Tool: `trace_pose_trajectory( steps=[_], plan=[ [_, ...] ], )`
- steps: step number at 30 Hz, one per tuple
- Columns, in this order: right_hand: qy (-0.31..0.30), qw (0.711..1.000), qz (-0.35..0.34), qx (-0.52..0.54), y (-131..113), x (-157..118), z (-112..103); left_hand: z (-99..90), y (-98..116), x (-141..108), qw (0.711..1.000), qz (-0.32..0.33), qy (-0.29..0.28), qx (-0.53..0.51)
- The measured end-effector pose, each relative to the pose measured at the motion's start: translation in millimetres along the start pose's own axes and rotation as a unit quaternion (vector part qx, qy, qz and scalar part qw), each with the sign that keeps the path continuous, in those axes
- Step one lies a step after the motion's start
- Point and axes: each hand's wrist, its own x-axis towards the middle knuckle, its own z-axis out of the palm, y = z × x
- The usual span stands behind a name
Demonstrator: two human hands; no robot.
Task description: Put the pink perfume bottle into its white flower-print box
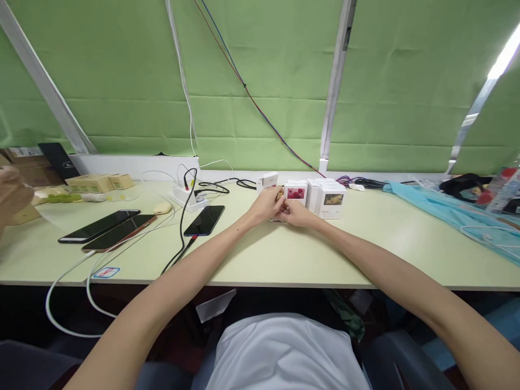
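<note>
My left hand (265,205) and my right hand (298,213) meet at the middle of the table, fingertips close together. Both are closed. A small yellowish bit shows at the left fingertips, but the fingers cover most of it. Right behind my left hand stands a white box (268,179) whose top looks raised. Just past my right hand is a white box with a pink flower picture (296,193). Farther right stands a white box with a yellow flower picture (333,200), beside other white boxes.
Left of my arms lie a black phone (205,220) on a cable and two more phones (99,226). Behind them are a white power strip (189,197) and yellow boxes (99,183). Another person's hand (14,192) shows at far left. Blue cloth (442,208) lies at right.
</note>
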Motion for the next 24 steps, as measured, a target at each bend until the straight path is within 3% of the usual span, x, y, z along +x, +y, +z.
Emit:
trace_pose_trajectory(
  steps=[24],
  plan=[
    [0.011,1.000,0.007,0.007,0,-1,2,11.9,2,-12,0.992,-0.053,0.091,-0.068]
  ],
)
